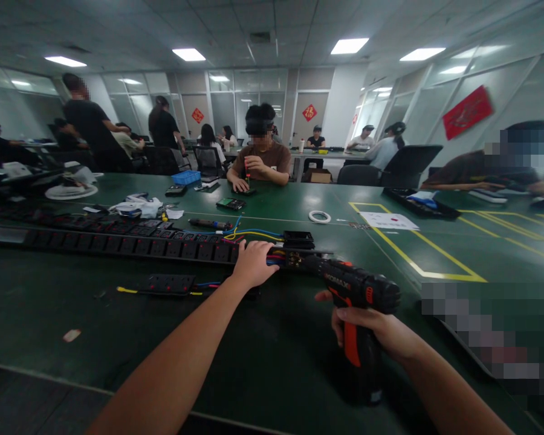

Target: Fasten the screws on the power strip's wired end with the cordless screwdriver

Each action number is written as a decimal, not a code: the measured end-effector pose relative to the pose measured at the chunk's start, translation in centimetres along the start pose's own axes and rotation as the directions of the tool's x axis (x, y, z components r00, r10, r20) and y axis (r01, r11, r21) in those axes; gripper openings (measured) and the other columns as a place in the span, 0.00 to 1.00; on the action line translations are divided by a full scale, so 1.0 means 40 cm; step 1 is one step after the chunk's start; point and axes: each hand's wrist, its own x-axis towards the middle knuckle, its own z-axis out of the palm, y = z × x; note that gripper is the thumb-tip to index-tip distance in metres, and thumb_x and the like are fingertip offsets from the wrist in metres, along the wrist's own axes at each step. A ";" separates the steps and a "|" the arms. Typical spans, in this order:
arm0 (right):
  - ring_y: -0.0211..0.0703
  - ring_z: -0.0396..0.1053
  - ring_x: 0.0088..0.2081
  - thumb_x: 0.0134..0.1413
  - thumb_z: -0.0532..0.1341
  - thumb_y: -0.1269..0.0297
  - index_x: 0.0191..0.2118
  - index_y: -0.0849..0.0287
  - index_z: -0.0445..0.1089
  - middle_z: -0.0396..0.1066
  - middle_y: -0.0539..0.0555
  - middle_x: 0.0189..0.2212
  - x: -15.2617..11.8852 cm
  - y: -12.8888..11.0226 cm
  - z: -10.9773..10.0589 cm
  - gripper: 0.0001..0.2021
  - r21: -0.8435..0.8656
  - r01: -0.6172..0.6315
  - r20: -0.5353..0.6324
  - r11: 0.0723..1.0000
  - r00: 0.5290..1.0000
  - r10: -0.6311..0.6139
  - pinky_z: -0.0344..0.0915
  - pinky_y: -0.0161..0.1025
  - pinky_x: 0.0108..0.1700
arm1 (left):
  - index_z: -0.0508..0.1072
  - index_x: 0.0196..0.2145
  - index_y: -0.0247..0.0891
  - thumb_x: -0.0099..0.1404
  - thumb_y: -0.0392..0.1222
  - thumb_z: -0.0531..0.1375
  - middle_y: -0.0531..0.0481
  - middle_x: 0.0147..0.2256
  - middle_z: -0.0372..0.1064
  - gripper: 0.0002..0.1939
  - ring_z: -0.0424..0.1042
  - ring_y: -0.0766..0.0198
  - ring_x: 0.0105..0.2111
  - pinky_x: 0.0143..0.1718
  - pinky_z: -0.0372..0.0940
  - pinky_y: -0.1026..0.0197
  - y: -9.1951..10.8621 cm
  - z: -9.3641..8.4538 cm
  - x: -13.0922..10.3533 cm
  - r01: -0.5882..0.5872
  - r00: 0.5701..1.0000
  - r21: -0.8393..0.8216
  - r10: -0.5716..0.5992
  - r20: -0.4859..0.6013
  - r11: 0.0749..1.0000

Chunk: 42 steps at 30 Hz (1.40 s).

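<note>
Our right hand (385,329) was closed round the grip of a black-and-orange power drill (358,287), nose pointing left. The nose sat right at the open end of a long black socket strip (136,244); we couldn't tell if the bit touched. Our left hand (255,263) lay over the strip near that end, thumb apart from the fingers; we couldn't tell if it gripped or just rested.

Beside the left hand we had coloured wires (273,260) showing inside the strip, then brass-coloured parts (294,261) by the drill nose. The strip ran off leftward across the green tabletop (72,290). On our near side of it lay a short socket piece (170,284) with wires, and nearer still a pale scrap (71,335).

Just past the strip we saw a black box-like part (299,237), loose blue and yellow wires (254,235) and a dark pen-shaped tool (208,223). Farther out: white ring (320,216), printed sheet (390,220) across yellow tape lines (417,266), black tray (419,204) with something blue in it, green board (231,204), blue basket (185,177). Across from us a co-worker (263,160) held a red tool upright over a small dark item.
</note>
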 end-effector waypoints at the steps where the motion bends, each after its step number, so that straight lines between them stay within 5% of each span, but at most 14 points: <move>1: 0.46 0.75 0.27 0.51 0.71 0.50 0.54 0.61 0.73 0.75 0.51 0.25 0.002 0.003 -0.002 0.28 0.008 -0.004 0.006 1.000 1.000 0.004 0.71 0.40 0.31 | 0.71 0.60 0.44 0.64 0.53 0.66 0.44 0.62 0.69 0.28 0.64 0.46 0.63 0.70 0.42 0.33 0.000 0.000 0.000 0.002 1.000 -0.001 -0.002 -0.001 1.000; 11: 0.44 0.76 0.27 0.47 0.74 0.52 0.41 0.61 0.75 0.77 0.53 0.26 0.015 0.016 -0.013 0.21 0.096 -0.024 0.044 0.995 0.999 0.020 0.71 0.38 0.30 | 0.70 0.61 0.45 0.65 0.54 0.65 0.45 0.63 0.68 0.29 0.62 0.45 0.64 0.70 0.41 0.34 0.004 -0.006 0.001 0.023 0.999 0.009 -0.023 0.028 1.000; 42: 0.46 0.76 0.27 0.45 0.73 0.53 0.39 0.58 0.69 0.77 0.52 0.26 0.024 0.041 -0.036 0.20 0.111 -0.002 0.074 0.994 0.997 -0.006 0.71 0.40 0.30 | 0.71 0.61 0.44 0.65 0.54 0.65 0.45 0.62 0.69 0.29 0.63 0.45 0.64 0.70 0.42 0.33 -0.002 -0.001 0.002 0.008 1.000 -0.001 -0.008 0.014 1.000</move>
